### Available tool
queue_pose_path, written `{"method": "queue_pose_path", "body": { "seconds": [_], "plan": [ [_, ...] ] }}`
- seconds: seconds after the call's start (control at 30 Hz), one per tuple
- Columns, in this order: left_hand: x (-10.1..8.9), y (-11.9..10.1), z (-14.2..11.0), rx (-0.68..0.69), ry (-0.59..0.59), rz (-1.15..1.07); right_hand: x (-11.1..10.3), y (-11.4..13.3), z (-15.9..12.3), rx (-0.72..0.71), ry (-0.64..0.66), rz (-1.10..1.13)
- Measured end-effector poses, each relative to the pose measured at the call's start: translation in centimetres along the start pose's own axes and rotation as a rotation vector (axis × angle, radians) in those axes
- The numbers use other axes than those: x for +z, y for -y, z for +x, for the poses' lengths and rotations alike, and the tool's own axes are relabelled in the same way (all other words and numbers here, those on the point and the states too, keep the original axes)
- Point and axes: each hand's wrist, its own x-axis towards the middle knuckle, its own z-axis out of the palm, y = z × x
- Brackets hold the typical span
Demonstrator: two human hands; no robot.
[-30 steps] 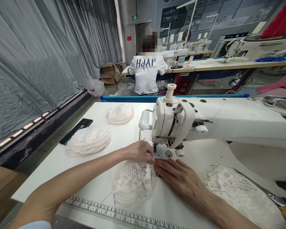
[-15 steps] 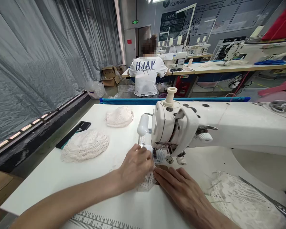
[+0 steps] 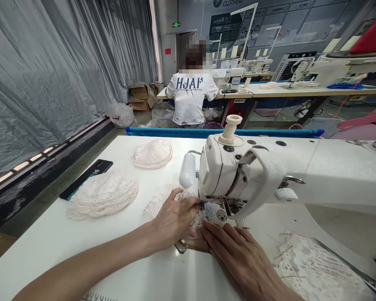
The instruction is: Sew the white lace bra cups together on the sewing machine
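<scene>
A piece of white lace (image 3: 200, 217) lies under the needle area of the white sewing machine (image 3: 225, 167). Thumb and fingers of my left hand (image 3: 175, 217) are closed on the lace just left of the presser foot, and part of it spreads out behind that hand. My right hand (image 3: 241, 255) lies flat in front of the needle, fingers stretched out, its fingertips touching the lace's right edge. A brown plate (image 3: 195, 244) shows between my hands. The needle tip is too small to make out.
Stacked lace pieces (image 3: 104, 194) partly cover a dark phone-like object (image 3: 95, 169); another lace pile (image 3: 154, 154) lies behind. At right are more lace (image 3: 319, 267) and a long metal tool (image 3: 347, 261). A person in a white shirt (image 3: 192, 98) sits ahead.
The lace has moved away from me under the machine and now spreads out behind my left hand. My left hand has shifted slightly; my right hand remains flat. The camera view has shifted a little.
</scene>
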Motion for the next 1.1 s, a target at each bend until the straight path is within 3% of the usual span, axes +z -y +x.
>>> {"method": "queue_pose_path", "body": {
  "seconds": [0.23,0.53,1.1],
  "plan": [
    [0.2,0.4,0.1,-0.014,0.031,-0.020,0.0,0.0,-0.1,0.018,0.021,-0.049],
    [-1.7,-2.0,-0.1,0.085,0.071,0.010,-0.4,0.2,0.1,0.001,-0.002,0.035],
    [-1.9,-2.4,-0.2,0.106,0.093,0.016,-0.6,0.3,0.0,0.001,0.019,0.035]
  ]
}}
